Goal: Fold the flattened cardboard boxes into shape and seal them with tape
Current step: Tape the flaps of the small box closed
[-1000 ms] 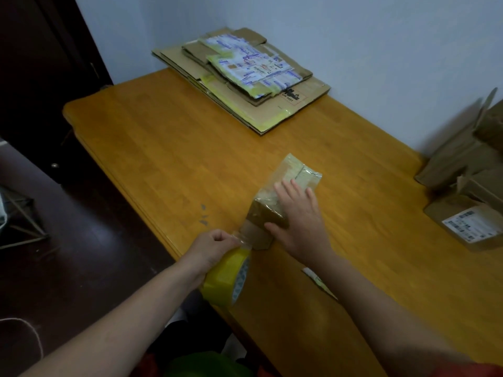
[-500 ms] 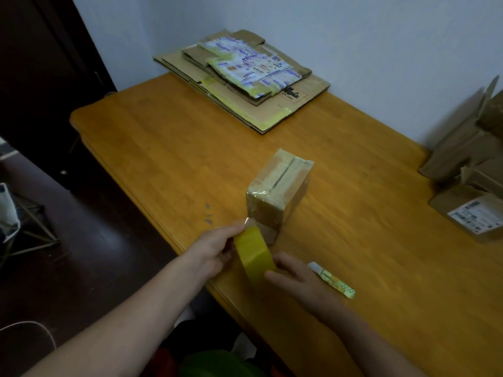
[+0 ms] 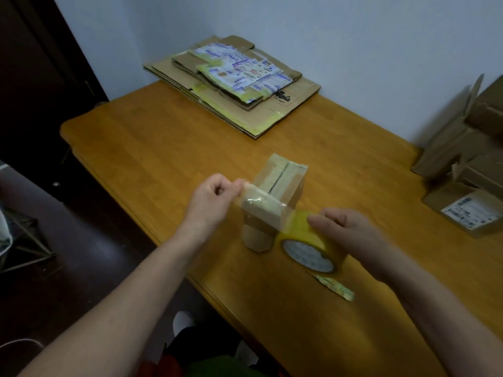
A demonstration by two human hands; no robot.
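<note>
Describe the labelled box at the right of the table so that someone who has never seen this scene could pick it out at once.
Start at the wooden table and go to its right end, where brown cardboard boxes are piled by the wall. The labelled box lies nearest the viewer; it alone carries a white printed label on top.

I passed the tape roll [image 3: 307, 248] from my left hand [image 3: 215, 198] to my right hand [image 3: 351, 232], which a second earlier had lain flat on the box [image 3: 275, 191]. The right hand carried the roll to the right of the box's near end. The left hand rose to pinch the free tape end [image 3: 246, 187] at the box's upper left edge, and a strip stretched across that end.
</note>
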